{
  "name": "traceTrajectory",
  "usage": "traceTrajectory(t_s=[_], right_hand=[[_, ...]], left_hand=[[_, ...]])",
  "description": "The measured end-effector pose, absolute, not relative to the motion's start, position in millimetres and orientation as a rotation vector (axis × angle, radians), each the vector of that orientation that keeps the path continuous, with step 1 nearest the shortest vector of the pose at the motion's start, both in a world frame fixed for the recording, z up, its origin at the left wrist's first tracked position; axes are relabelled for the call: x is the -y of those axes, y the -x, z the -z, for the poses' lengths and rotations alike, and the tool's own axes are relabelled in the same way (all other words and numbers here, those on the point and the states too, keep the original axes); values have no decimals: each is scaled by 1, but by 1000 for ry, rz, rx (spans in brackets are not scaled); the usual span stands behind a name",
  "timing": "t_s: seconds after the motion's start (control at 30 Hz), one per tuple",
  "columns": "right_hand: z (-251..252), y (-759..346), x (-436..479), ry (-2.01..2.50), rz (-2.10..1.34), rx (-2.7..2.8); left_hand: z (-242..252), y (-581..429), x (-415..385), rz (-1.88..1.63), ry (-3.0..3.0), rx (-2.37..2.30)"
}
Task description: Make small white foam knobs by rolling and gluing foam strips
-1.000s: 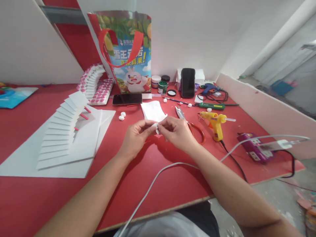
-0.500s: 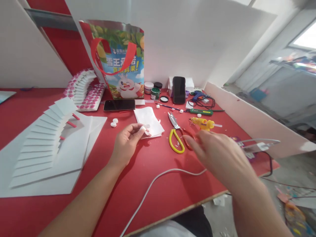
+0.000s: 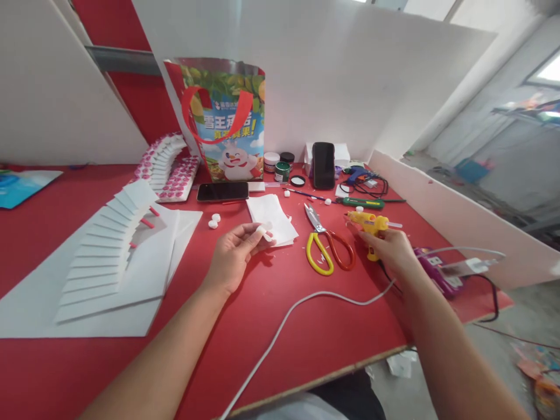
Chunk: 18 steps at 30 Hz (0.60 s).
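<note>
My left hand [image 3: 234, 254] hovers over the red table [image 3: 284, 326] and pinches a small white foam piece [image 3: 265, 232] between thumb and fingers. Just beyond it lies a stack of white foam sheets [image 3: 271, 211]. My right hand [image 3: 389, 248] has reached to the right and its fingers wrap the handle of the yellow glue gun [image 3: 368, 223], which still rests on the table. Yellow-and-red scissors [image 3: 326, 248] lie between the two hands.
A white stepped foam model [image 3: 105, 245] sits at the left. A printed bag [image 3: 227, 116], two phones [image 3: 222, 191], paint jars [image 3: 282, 166], a green tool [image 3: 361, 203] and a purple power strip [image 3: 437, 274] stand around. A white cable [image 3: 306, 303] crosses the front.
My right hand left the white piece, swept right past the scissors and closed on the glue gun's handle. My left hand kept the white piece. The camera view shifted.
</note>
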State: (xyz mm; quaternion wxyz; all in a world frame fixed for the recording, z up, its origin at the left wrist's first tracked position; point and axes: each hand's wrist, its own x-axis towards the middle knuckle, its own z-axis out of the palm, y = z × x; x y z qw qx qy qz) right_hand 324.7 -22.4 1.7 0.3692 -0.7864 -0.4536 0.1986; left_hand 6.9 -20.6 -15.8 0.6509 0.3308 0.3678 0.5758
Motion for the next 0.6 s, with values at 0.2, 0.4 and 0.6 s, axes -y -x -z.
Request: traceTrajectory(t_s=[0.2,0.4,0.6], right_hand=[[-41,-280,27,1520,-812,1173],[-47,-225,22,1192,-1182,1376],[-22,-208,24,1216,-1145,1660]], left_hand=[[17,0,12,-1352,-722,-861],[20,4,6,-1388,-744,-886],[21,5,5,-1381,-839,-958]])
